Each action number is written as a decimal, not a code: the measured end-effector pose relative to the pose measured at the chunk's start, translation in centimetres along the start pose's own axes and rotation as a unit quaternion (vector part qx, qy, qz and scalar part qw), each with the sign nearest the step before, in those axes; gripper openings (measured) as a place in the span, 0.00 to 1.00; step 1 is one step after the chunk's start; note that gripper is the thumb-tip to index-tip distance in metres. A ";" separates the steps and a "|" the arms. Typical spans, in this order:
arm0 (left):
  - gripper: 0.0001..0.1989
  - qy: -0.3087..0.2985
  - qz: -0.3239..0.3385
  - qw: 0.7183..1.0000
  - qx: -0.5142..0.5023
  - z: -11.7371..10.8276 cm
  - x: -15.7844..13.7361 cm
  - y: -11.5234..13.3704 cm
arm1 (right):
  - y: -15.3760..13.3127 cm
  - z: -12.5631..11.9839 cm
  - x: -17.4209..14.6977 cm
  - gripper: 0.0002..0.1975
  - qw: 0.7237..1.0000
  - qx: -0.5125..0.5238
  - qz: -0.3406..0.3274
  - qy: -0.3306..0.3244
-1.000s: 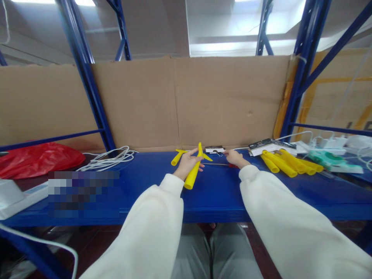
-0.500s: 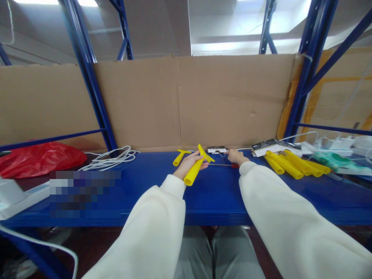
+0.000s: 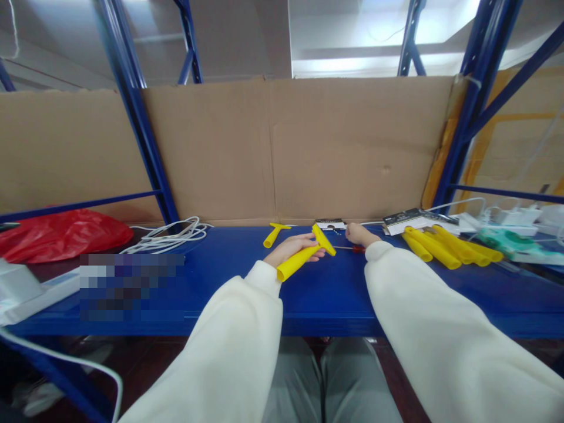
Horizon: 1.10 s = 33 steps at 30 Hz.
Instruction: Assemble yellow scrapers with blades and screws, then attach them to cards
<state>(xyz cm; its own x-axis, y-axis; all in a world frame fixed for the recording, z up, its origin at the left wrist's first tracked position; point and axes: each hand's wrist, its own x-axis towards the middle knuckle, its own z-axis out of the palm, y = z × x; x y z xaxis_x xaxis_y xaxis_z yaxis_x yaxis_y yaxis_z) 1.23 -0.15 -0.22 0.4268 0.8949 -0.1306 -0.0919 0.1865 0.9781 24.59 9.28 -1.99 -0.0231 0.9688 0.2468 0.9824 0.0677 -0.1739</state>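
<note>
My left hand (image 3: 288,248) is closed around a yellow T-shaped plastic handle (image 3: 298,262). The handle's hollow round end points down toward me, and its crosspiece lies past my fingertips. Behind that hand, a second yellow T-shaped handle (image 3: 273,235) lies on the blue table. My right hand (image 3: 359,234) is down at the table beside a small black-and-white card (image 3: 331,224), fingers curled together; what they hold, if anything, is too small to make out. A screwdriver with a red handle (image 3: 359,249) lies just below this hand, its thin shaft pointing left.
Several yellow tubular handles (image 3: 440,249) are piled on the right, near black-and-white packaging (image 3: 400,220). A coiled white cable (image 3: 176,236) and a red plastic bag (image 3: 70,235) lie to the left. Cardboard (image 3: 308,147) walls off the back between blue posts.
My left hand has turned the yellow handle, so its crosspiece has swung right and now slants toward me. My right hand stays near the card, its fingers more curled.
</note>
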 end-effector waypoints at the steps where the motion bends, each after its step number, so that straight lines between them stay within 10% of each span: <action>1: 0.33 -0.005 -0.003 1.000 0.004 0.0 -0.1 0.0 | 0.0 0.0 -0.1 0.14 1.000 -0.001 0.002 -0.007; 13: 0.31 -0.035 -0.039 0.998 0.032 -0.8 0.2 -0.1 | -0.5 -1.0 -1.8 0.08 0.989 0.132 -0.040 -0.049; 24: 0.14 -0.063 -0.003 0.996 0.062 -0.7 -0.1 -0.4 | -4.3 -1.3 -4.7 0.12 0.801 0.564 -0.168 -0.110; 33: 0.16 -0.068 0.018 0.995 0.067 -0.6 -0.2 -0.3 | -4.7 -0.6 -5.0 0.16 0.762 0.600 -0.202 -0.136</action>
<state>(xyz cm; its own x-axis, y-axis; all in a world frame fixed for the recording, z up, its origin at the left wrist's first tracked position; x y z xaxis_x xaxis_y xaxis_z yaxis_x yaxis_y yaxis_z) 0.62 -0.14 -0.55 0.5444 0.8350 -0.0803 0.0065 0.0915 0.9958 20.16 4.01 -1.83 -0.4766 0.8139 0.3322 0.0116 0.3837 -0.9234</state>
